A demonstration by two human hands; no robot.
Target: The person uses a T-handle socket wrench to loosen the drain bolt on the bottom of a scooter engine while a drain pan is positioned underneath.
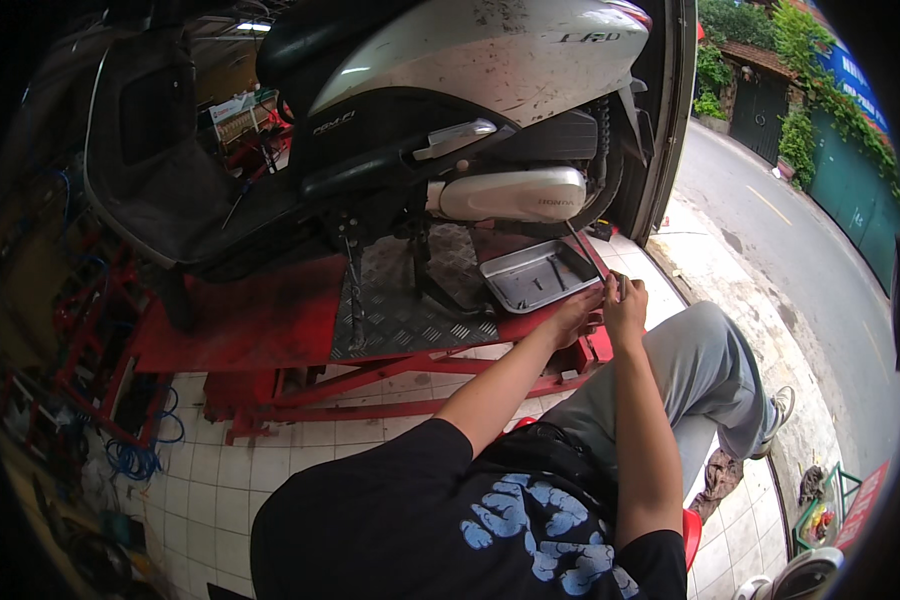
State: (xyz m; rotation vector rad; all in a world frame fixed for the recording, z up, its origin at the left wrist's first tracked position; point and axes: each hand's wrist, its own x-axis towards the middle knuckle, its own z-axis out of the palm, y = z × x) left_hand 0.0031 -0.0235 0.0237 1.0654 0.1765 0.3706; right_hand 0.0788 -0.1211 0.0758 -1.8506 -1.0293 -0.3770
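Note:
My right hand (626, 308) is closed round the lower end of a long thin rod-shaped tool (583, 248). Its shaft slants up and left past the metal tray, and its tip ends near the underside of the scooter's silver engine-side cover (515, 194); whether they touch I cannot tell. Close beside it, my left hand (576, 316) has its fingers curled by the tool's lower end, partly hidden, so what they grip is unclear. Just beyond both hands lies the shallow metal tray (503, 289) with several small dark parts, perhaps bolts, in it.
The silver and black scooter (470, 60) stands on a red lift platform (240, 315) with a chequered metal plate (385, 275). Blue hose (135, 458) lies coiled on the tiled floor at left. A brown rag (718, 482) is near my foot; a street (770, 225) runs at right.

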